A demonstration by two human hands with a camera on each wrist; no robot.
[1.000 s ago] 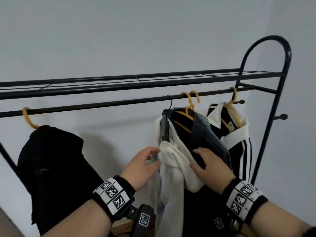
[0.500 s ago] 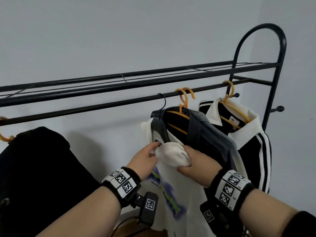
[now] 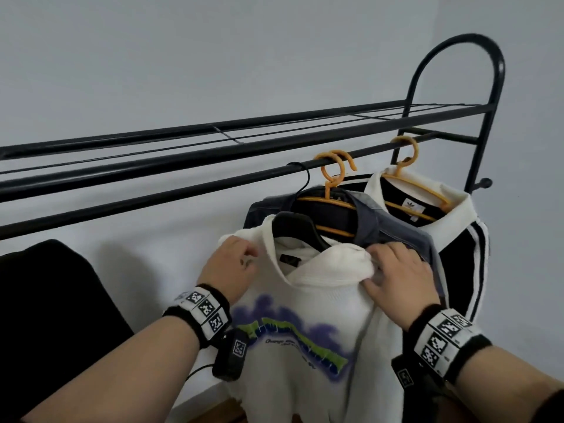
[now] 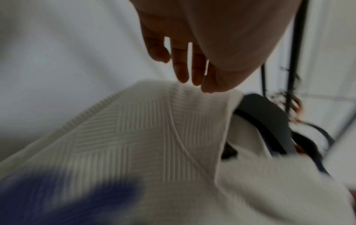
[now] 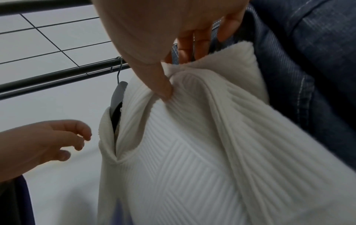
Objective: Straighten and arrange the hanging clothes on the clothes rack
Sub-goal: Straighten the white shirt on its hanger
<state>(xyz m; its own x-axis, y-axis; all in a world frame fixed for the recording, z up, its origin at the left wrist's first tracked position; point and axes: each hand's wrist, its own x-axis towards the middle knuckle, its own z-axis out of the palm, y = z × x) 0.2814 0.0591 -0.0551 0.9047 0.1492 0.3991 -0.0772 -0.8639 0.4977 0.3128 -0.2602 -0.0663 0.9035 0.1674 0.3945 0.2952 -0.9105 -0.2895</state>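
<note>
White ribbed sweater (image 3: 308, 306), blue-green print, on black hanger (image 3: 297, 228) mid-rail of clothes rack (image 3: 195, 175), right shoulder bunched. Right hand (image 3: 396, 279) pinching that fold, thumb and fingers (image 5: 163, 89) closed on knit. Left hand (image 3: 232, 264) at left shoulder, fingers relaxed, touching only. Risk: hard tug slips stretchy knit off smooth hanger. Denim jacket (image 3: 396, 236) just right, stiff; striped top (image 3: 451, 227) far right.

A plain pale grey wall (image 3: 183, 71) stands beyond the left hand (image 3: 230, 267) and the right hand (image 3: 396, 279). A narrow strip of brown floor (image 3: 219, 410) shows below the left hand. Behind each hand sits a black wristband: one (image 3: 203, 312) left, one (image 3: 445, 334) right, both bearing black-and-white square markers
</note>
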